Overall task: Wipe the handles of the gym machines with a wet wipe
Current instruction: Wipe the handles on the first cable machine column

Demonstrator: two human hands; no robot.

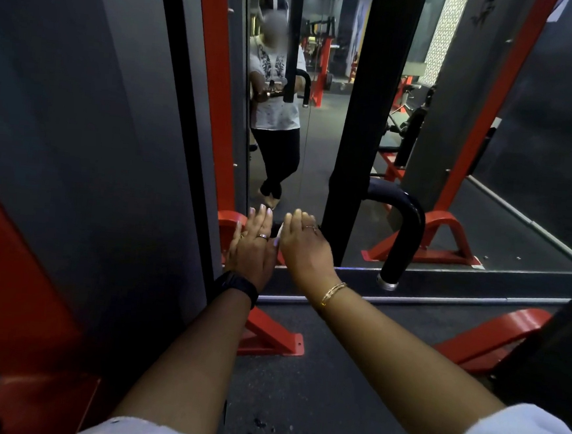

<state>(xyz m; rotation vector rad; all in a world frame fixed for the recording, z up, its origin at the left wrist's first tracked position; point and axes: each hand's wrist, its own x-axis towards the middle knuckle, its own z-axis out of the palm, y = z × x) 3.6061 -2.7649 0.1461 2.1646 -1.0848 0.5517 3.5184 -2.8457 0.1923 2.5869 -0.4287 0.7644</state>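
The fingers (260,216) of the person's left hand (253,248) are straight and pressed side by side, pointing away from the body. Just to their right, the fingers (300,218) of the right hand (306,249) bend forward, with the back of the hand towards the camera. A thin sliver of white, probably the wet wipe (279,232), shows in the narrow gap between the two hands. The left thumb lies beside it. It is not possible to tell which hand grips the wipe, or how, because the right palm is hidden. The nearest machine handle (409,223) is off to the right of both sets of fingers, beyond a black upright post (352,136) that stands right beside the right fingertips. The handle is a thick black bar that leaves the post, arches over and runs downward. Its long axis is close to vertical, and it ends in a silver cap (388,282) lower than the fingers. The right hand is the nearer one to it. Neither hand touches it. Judging from this, the wipe would have to travel rightwards past the post, then wrap the bar and slide along its length. Ahead of the fingers a mirror (324,144) reflects the person.
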